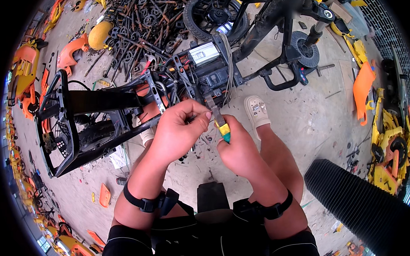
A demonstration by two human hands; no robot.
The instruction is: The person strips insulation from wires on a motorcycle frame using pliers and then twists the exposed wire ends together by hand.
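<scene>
My right hand (pixel 239 149) is closed around the yellow-and-green handle of a flat-bladed hand tool (pixel 224 130). Its metal blade points up and left, toward the middle of a stripped black bike frame (pixel 101 101). Beside the blade, my left hand (pixel 179 127) is closed in a pinch; what its fingertips grip is too small to make out. Just beyond both hands lie a black electrical box (pixel 215 78), a bundle of grey cables (pixel 230 61) and a silver box (pixel 204 53), all set in the frame.
A heap of rusty metal parts (pixel 140 31) lies beyond the frame, near a black wheel (pixel 209 15). A ribbed black cylinder (pixel 351 196) stands at the right. Orange and yellow body panels (pixel 363 90) line both sides. My shoe (pixel 256 109) is close by the frame.
</scene>
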